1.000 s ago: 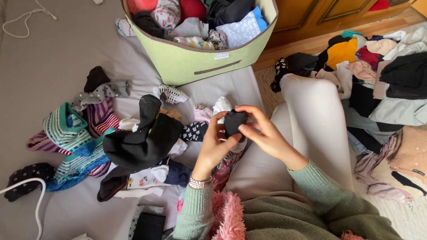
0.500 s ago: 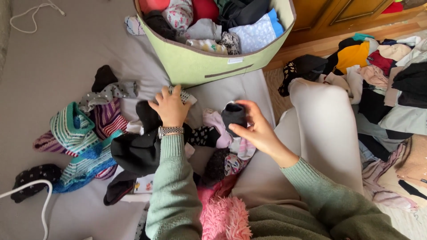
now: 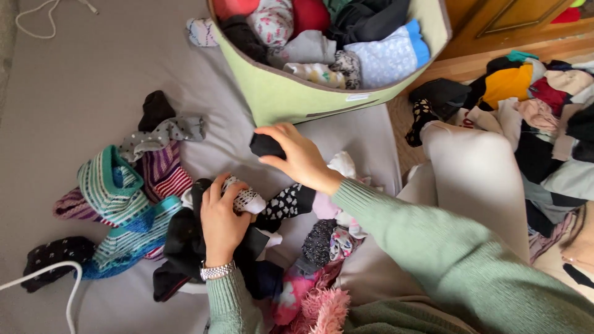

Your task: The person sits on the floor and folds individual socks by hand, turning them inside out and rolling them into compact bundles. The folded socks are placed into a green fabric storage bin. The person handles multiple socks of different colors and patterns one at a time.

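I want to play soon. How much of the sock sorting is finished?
Done: the light green fabric bin already holds many bundled socks and clothes. In hand: the right hand grips a rolled black sock bundle just in front of the bin, and the left hand holds a white dotted sock. Left: a heap of loose striped, black and patterned socks lies on the grey sheet.

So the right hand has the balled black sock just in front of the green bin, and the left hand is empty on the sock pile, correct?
Not quite. The left hand is not empty: the head view shows its fingers closed around a white patterned sock on the sock pile. The rest stands: the right hand holds the balled black sock just in front of the green bin.
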